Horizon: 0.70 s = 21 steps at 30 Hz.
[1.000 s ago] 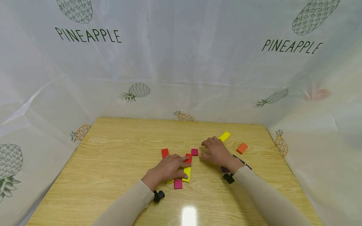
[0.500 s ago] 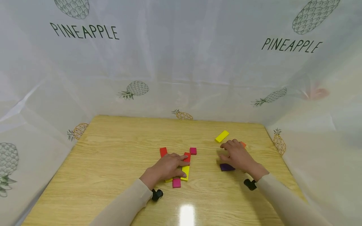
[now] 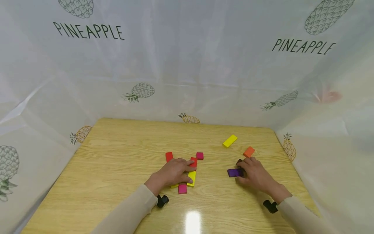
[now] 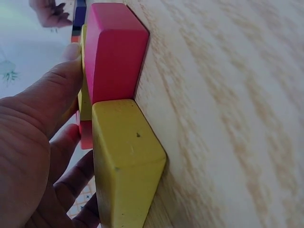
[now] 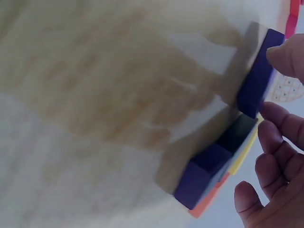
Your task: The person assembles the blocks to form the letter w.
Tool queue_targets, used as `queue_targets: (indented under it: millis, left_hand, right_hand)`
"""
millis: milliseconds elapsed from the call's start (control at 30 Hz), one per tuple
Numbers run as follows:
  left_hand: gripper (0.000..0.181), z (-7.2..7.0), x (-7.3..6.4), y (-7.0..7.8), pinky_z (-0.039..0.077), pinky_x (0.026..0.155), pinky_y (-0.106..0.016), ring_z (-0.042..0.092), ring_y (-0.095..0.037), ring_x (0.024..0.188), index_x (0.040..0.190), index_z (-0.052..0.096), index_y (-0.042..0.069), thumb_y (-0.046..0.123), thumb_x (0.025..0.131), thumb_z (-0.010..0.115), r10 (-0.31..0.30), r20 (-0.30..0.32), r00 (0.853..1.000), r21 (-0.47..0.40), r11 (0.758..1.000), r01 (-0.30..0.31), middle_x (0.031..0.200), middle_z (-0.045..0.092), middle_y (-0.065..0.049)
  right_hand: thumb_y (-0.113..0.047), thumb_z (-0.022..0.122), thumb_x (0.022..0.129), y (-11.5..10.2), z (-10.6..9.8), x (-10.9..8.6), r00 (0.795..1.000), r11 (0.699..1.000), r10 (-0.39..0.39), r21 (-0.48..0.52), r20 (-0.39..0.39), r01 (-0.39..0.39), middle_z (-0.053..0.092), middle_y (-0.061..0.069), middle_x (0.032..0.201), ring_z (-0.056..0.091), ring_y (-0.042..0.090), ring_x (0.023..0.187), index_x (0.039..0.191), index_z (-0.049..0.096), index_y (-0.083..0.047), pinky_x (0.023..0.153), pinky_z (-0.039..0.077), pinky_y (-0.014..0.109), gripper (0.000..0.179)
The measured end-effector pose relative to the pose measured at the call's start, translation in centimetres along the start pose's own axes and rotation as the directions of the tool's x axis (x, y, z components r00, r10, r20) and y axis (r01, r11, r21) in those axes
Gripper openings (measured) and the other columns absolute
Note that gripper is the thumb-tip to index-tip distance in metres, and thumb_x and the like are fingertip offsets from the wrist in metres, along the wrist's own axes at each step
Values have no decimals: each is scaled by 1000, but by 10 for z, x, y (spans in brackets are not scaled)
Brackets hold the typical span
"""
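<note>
My left hand (image 3: 174, 171) rests over a small cluster of blocks, its fingers extended. A red block (image 3: 193, 163) and a yellow block (image 3: 191, 178) lie under its fingertips and thumb. A pink block (image 4: 116, 52) sits beside another yellow block (image 4: 126, 156) by that hand, close up in the left wrist view. My right hand (image 3: 258, 174) holds the right end of a purple block (image 3: 233, 173) between thumb and fingers. A black block (image 5: 238, 133) and a second purple block (image 5: 203, 175) stand close by in the right wrist view; the hand mostly hides them in the head view.
Beyond the right hand lie an orange block (image 3: 249, 151) and a yellow block (image 3: 230, 141). Another pink block (image 3: 200, 155) is near the cluster's far right corner, and a red block (image 3: 169, 156) protrudes past the left hand. A pineapple-print curtain (image 3: 187, 65) surrounds the wooden table (image 3: 131, 139).
My right hand has moved right and toward me, away from the far yellow block, then down around the purple block. The orange block is uncovered again. My left hand stays on the cluster.
</note>
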<state>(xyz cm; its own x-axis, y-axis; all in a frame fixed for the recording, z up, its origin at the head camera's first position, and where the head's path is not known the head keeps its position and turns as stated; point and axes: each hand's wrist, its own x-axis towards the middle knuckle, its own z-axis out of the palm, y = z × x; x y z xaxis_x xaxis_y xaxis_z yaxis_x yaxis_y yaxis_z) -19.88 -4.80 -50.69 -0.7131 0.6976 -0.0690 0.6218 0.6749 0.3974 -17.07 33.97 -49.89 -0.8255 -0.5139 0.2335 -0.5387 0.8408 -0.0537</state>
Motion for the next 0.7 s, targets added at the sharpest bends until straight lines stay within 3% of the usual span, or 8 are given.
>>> queue_targets:
  millis: [200, 300, 433, 567, 700]
  left_hand:
    - [60, -1, 0, 1, 37, 123, -50, 47, -30, 149, 152, 59, 28, 48, 98, 73, 2, 8, 1000, 15, 1000, -2, 167, 44, 1]
    - [59, -1, 1, 2, 36, 124, -50, 47, -30, 149, 152, 60, 28, 48, 98, 73, -1, 9, 1000, 17, 1000, 1, 167, 45, 1]
    - [59, -1, 2, 3, 36, 124, -50, 47, -30, 149, 152, 59, 28, 47, 98, 72, 0, 10, 1000, 18, 1000, 0, 166, 45, 1]
    - [59, 0, 2, 2, 36, 124, -50, 46, -30, 150, 153, 59, 28, 48, 99, 72, -7, 16, 1000, 16, 1000, 7, 167, 44, 2]
    - [59, -1, 2, 2, 36, 124, -50, 46, -29, 150, 153, 59, 28, 48, 98, 72, -9, 17, 1000, 18, 1000, 9, 167, 44, 2]
  right_hand:
    - [-28, 84, 88, 0, 9, -3, 998, 997, 12, -70, -55, -16, 64, 2, 93, 46, 19, 82, 103, 73, -8, 70, 42, 38, 27]
    - [-35, 85, 87, -10, 8, 0, 994, 990, 84, -109, -69, -91, 59, 2, 82, 43, 19, 75, 89, 68, -9, 63, 38, 35, 31]
    - [-48, 82, 89, -26, 7, 5, 983, 978, 180, -103, -25, -182, 56, 2, 76, 45, 21, 71, 77, 61, -12, 60, 39, 34, 44]
    - [-54, 80, 89, -31, 2, 5, 985, 981, 169, -99, 18, -166, 62, 1, 82, 51, 22, 76, 82, 68, -12, 61, 44, 37, 44]
    - [-43, 85, 86, -25, -7, 5, 998, 993, 68, -98, 4, -67, 68, 7, 98, 58, 27, 88, 103, 74, -8, 69, 52, 45, 41]
